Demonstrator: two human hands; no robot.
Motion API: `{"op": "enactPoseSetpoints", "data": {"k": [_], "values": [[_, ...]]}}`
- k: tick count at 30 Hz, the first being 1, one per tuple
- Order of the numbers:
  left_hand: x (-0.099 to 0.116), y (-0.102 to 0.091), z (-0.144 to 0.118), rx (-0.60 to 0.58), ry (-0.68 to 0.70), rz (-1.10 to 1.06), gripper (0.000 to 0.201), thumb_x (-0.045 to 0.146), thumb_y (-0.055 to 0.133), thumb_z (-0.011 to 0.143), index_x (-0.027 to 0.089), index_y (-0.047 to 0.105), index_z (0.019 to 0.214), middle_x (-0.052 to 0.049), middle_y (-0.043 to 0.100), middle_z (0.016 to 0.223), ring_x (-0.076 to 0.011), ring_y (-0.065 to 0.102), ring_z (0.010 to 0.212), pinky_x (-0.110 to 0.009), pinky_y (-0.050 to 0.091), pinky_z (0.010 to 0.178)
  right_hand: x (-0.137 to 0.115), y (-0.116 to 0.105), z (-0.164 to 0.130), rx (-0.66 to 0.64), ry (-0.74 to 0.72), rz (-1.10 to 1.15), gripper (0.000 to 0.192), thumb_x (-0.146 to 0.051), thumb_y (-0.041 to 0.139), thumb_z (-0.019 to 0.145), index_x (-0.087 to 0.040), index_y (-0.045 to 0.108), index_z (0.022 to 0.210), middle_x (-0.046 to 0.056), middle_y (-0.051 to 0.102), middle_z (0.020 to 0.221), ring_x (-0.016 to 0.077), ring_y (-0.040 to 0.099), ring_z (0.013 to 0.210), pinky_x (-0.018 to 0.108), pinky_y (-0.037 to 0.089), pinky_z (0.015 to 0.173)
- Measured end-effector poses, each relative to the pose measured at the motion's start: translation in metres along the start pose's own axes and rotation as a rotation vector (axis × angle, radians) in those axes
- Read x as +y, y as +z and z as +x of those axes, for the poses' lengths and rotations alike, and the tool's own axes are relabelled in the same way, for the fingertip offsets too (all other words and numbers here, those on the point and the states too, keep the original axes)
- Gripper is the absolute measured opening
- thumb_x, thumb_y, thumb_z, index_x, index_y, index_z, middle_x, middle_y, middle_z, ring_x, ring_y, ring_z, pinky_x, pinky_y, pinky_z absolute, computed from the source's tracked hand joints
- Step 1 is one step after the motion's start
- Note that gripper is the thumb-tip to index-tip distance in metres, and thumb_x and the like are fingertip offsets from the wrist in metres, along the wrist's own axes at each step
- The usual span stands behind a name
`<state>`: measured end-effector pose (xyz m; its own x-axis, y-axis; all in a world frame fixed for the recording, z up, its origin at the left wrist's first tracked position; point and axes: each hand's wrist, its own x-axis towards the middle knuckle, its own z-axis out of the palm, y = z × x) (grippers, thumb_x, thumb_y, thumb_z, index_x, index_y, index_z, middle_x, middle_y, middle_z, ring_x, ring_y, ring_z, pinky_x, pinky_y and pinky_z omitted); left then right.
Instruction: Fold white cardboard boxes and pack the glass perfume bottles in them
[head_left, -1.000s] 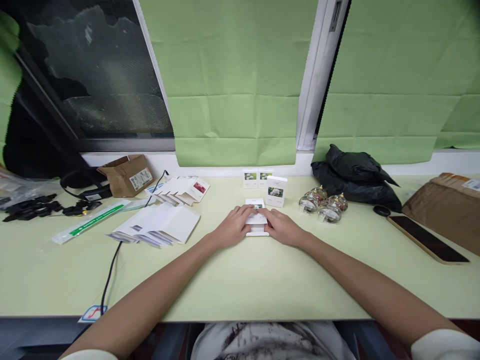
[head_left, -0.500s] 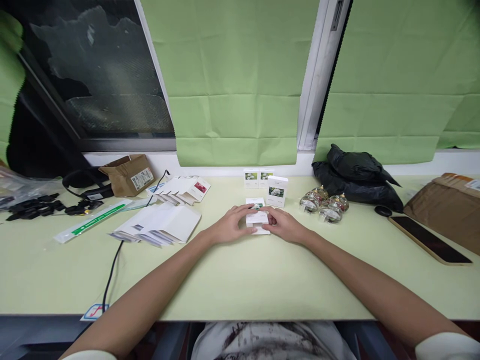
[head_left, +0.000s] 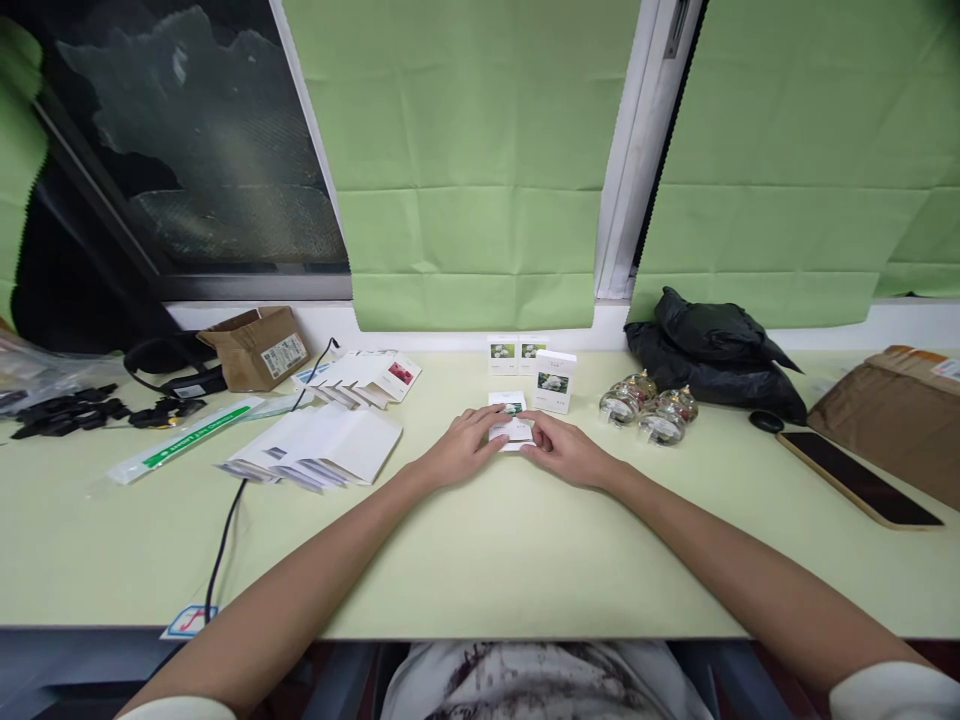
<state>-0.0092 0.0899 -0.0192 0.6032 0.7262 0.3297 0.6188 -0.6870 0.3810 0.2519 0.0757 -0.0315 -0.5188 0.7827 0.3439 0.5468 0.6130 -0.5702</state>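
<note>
A small white box (head_left: 511, 425) with a flower picture lies flat on the pale green table (head_left: 480, 560). My left hand (head_left: 463, 450) grips its left side and my right hand (head_left: 564, 449) grips its right side, fingertips on top of it. Just behind stand a white flower-print box (head_left: 554, 382) and two smaller ones (head_left: 516, 353) against the wall. Three round glass bottles (head_left: 649, 411) lie to the right of my right hand.
Flat white cartons (head_left: 322, 447) and a fanned stack of cards (head_left: 365, 378) lie at left, with a black cable (head_left: 225, 520), a cardboard box (head_left: 259, 348) and black parts (head_left: 71, 412). At right lie a black bag (head_left: 709, 350), a phone (head_left: 859, 477) and a brown parcel (head_left: 900, 415).
The lower flap of the small box that stuck out toward me is folded in now. Both hands have closed in on the box and shifted slightly away from me.
</note>
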Motion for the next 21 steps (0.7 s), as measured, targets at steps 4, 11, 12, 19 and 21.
{"op": "enactPoseSetpoints", "data": {"k": [4, 11, 12, 19, 21], "values": [[0.0010, 0.0000, -0.0008, -0.010, 0.001, -0.004, 0.048, 0.050, 0.038, 0.109, 0.032, 0.052, 0.151, -0.006, 0.045, 0.164, -0.0273, 0.042, 0.150, -0.051, 0.035, 0.122, 0.0038, 0.0041, 0.0022, 0.017, 0.033, 0.051, 0.049, -0.041, 0.061, 0.099, -0.026, 0.050, 0.145, -0.002, 0.060, 0.090, 0.0155, 0.056, 0.076, 0.029, 0.046, 0.073], [0.0042, -0.0047, -0.0032, -0.028, 0.026, -0.015, 0.054, 0.056, 0.049, 0.104, 0.034, 0.049, 0.154, -0.007, 0.041, 0.166, -0.0295, 0.042, 0.150, -0.053, 0.034, 0.123, 0.0059, 0.0070, 0.0039, 0.047, 0.062, 0.099, 0.048, -0.044, 0.064, 0.097, -0.024, 0.054, 0.141, -0.002, 0.059, 0.089, 0.0150, 0.054, 0.076, 0.029, 0.046, 0.073], [0.0046, -0.0047, -0.0031, -0.026, 0.024, -0.018, 0.054, 0.056, 0.050, 0.104, 0.034, 0.049, 0.154, -0.007, 0.041, 0.167, -0.0294, 0.042, 0.150, -0.053, 0.033, 0.123, 0.0060, 0.0071, 0.0039, 0.047, 0.067, 0.109, 0.048, -0.044, 0.064, 0.097, -0.025, 0.055, 0.140, -0.002, 0.058, 0.089, 0.0150, 0.054, 0.076, 0.029, 0.046, 0.073], [0.0042, -0.0048, -0.0020, -0.050, -0.028, -0.070, 0.058, 0.062, 0.052, 0.101, 0.035, 0.050, 0.153, -0.007, 0.040, 0.167, -0.0309, 0.039, 0.152, -0.056, 0.031, 0.124, 0.0085, 0.0088, 0.0046, 0.008, 0.127, 0.245, 0.052, -0.046, 0.067, 0.095, -0.025, 0.053, 0.141, -0.003, 0.056, 0.087, 0.0145, 0.053, 0.073, 0.028, 0.045, 0.069], [0.0030, -0.0045, -0.0017, -0.064, -0.046, -0.089, 0.059, 0.062, 0.054, 0.100, 0.036, 0.049, 0.153, -0.007, 0.039, 0.167, -0.0311, 0.037, 0.153, -0.057, 0.029, 0.125, 0.0081, 0.0087, 0.0046, -0.005, 0.136, 0.287, 0.055, -0.047, 0.068, 0.094, -0.025, 0.052, 0.141, -0.004, 0.054, 0.087, 0.0140, 0.052, 0.072, 0.028, 0.044, 0.068]]}}
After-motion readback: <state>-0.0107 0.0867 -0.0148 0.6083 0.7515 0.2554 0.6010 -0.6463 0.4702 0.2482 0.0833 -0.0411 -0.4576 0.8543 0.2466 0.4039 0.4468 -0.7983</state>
